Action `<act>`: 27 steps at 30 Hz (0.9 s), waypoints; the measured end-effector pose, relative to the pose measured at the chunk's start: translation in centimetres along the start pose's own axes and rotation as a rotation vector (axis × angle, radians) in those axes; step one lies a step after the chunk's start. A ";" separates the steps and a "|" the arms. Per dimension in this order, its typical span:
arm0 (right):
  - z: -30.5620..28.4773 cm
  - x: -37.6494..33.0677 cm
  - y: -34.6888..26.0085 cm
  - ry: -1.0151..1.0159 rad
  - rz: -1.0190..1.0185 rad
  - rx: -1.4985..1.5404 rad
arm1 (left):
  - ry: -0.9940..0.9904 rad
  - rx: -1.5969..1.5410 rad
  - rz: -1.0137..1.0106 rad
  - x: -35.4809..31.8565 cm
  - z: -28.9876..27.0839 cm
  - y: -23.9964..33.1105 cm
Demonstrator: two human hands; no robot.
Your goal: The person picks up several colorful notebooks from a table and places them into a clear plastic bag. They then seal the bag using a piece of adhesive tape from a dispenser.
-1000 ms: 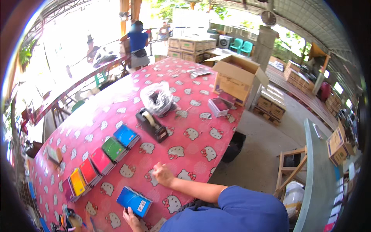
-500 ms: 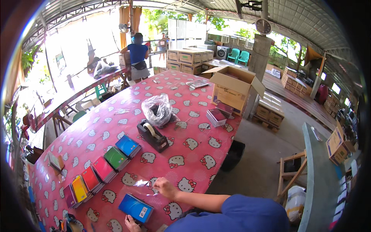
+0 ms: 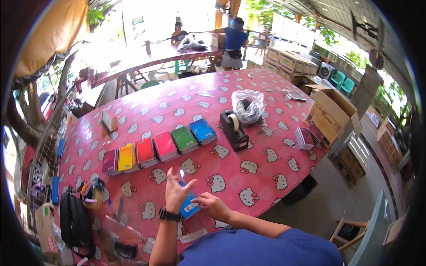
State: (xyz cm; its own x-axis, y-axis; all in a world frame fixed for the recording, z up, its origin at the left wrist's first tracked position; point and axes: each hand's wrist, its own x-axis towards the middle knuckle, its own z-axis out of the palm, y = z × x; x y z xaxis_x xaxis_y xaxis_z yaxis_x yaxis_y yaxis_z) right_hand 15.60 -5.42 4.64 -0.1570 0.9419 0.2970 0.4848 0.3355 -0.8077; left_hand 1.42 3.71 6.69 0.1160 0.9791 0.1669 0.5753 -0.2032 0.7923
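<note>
A blue spiral notebook (image 3: 188, 213) with a white label lies on the table close to me, partly hidden by my hands. Over its left edge my left hand (image 3: 178, 194) is raised, fingers spread, with a dark watch on the wrist. My right hand (image 3: 213, 206) is at the notebook's right side, its fingertips pinched near the label; what they hold, if anything, is too small to make out. Beyond my hands runs a row of notebook stacks: purple (image 3: 110, 162), yellow (image 3: 127, 158), red (image 3: 145, 151), pinkish red (image 3: 165, 145), green (image 3: 184, 138) and blue (image 3: 203, 131).
A black tape dispenser (image 3: 234, 133) stands right of the row, with a clear plastic bag (image 3: 248, 106) behind it. An open carton (image 3: 329, 116) and dark red notebooks (image 3: 305, 138) are at the right edge. A black bag (image 3: 74, 221) lies near left; people are in the background.
The view has swung left. My left hand has left the notebook's lower edge and risen over it with fingers spread. My right hand has come from beyond the notebook to its right side.
</note>
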 end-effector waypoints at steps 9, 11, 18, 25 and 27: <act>1.0 -1.6 -1.9 -0.061 -0.352 -0.318 | 0.438 -0.030 0.014 5.9 -0.7 -5.6; 1.0 -2.3 -1.3 -0.065 -0.360 -0.322 | 0.536 -0.155 -0.064 4.2 -1.7 -6.4; 1.5 -3.0 -0.3 -0.336 -0.429 -0.343 | 0.173 -0.243 -0.267 -7.6 3.0 -4.2; 0.1 1.8 2.9 -0.065 0.070 0.050 | 0.159 -0.384 -0.318 -8.5 4.2 -6.2; 1.1 3.4 5.7 0.075 0.242 0.126 | 0.146 -0.373 -0.287 -8.5 4.8 -6.6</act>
State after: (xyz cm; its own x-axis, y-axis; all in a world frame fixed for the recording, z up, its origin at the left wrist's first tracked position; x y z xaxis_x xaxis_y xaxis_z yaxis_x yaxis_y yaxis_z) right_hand 16.88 -0.33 0.46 0.0169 0.9925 0.1207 0.3888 0.1047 -0.9154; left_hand 0.51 -3.27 -2.74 -0.1347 0.9905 -0.0292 0.2348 0.0606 0.9701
